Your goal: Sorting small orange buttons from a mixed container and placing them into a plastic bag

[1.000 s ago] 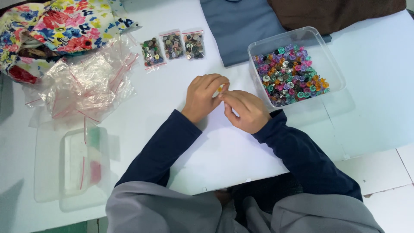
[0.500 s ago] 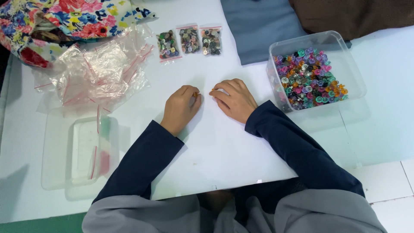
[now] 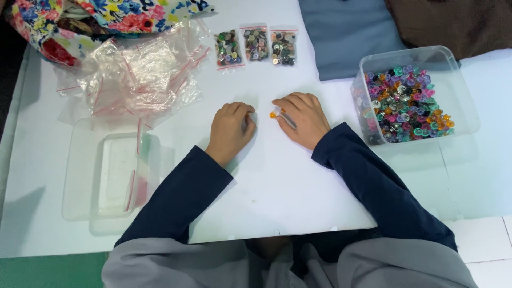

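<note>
Both hands lie palm-down and apart on the white table (image 3: 298,186), fingers curled, gripping nothing: left hand (image 3: 230,129), right hand (image 3: 301,118). Just off the right fingertips sits a small orange button (image 3: 272,114). Nearby: 3 filled bags (image 3: 256,46), loose plastic bags (image 3: 138,74), button tub (image 3: 464,106), empty container (image 3: 80,176).

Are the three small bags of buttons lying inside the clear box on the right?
No, the three small bags lie on the white table, left of the clear box.
</note>
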